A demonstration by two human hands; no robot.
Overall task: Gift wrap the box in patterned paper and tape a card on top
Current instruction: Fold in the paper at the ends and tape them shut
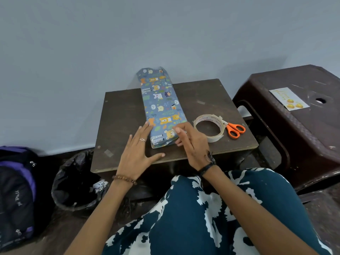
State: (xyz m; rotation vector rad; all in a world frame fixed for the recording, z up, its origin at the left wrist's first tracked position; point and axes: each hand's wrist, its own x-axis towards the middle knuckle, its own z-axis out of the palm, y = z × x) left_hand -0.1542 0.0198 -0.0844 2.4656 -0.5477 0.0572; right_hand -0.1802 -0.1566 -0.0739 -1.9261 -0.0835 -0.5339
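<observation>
Two hands flank the wrapped box (161,109), which spans the tabletop (119,115) from near edge past the far edge. Left hand (137,153) lies flat, fingers spread; right hand (191,142) touches its near corner, fingers loosely bent. The box looks light and stiff with slick, crease-prone paper, best held by its long sides.

Blue animal-print paper (161,105) (bears, leaves); orange scissors (235,130); brown table (202,96).

Left hand (137,150) lies flat, fingers spread and straight, thumb out sideways. Right hand (191,142) stands on its edge, fingers loosely bent, perhaps pinching something small at the fingertips.
</observation>
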